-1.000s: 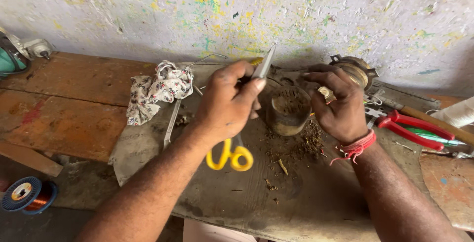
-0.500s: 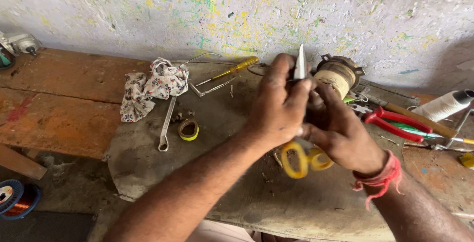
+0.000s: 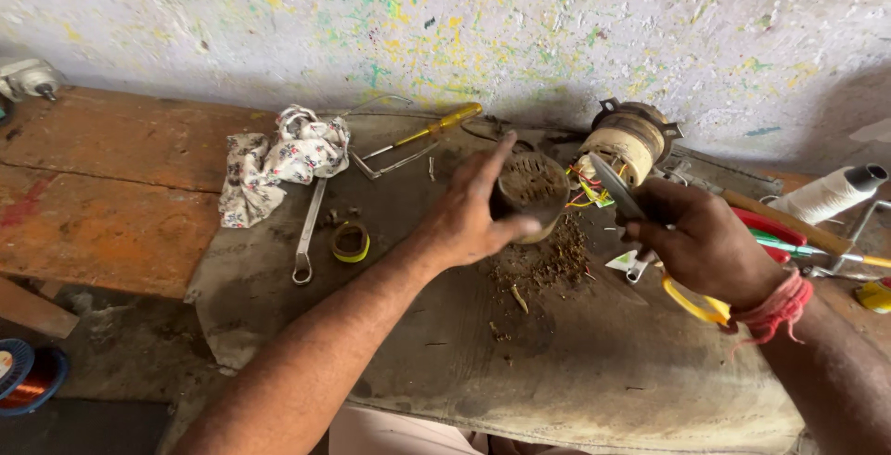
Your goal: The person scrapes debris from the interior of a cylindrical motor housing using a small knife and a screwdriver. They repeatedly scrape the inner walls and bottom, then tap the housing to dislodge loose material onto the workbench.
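My left hand [image 3: 473,209] rests its fingers against a round, dirt-caked motor part [image 3: 531,191] standing on a grey mat [image 3: 520,362]. The fingers are spread and partly wrapped round its side. My right hand [image 3: 701,242] grips yellow-handled scissors [image 3: 650,251], blades pointing up and left, just right of that part. Behind the scissors stands a wound coil [image 3: 626,144] with coloured wires at its base. Brown debris [image 3: 548,265] lies on the mat below the motor part.
A patterned cloth [image 3: 278,158], a spanner [image 3: 306,232], a yellow tape ring [image 3: 350,242] and a yellow-handled screwdriver [image 3: 422,135] lie at the left. Red-handled pliers [image 3: 766,228] and a white thread spool [image 3: 826,193] sit at the right. A copper wire reel [image 3: 28,381] is on the floor.
The scissors have passed from my left hand to my right hand. My left hand has opened and moved onto the round motor part. The view has shifted slightly.
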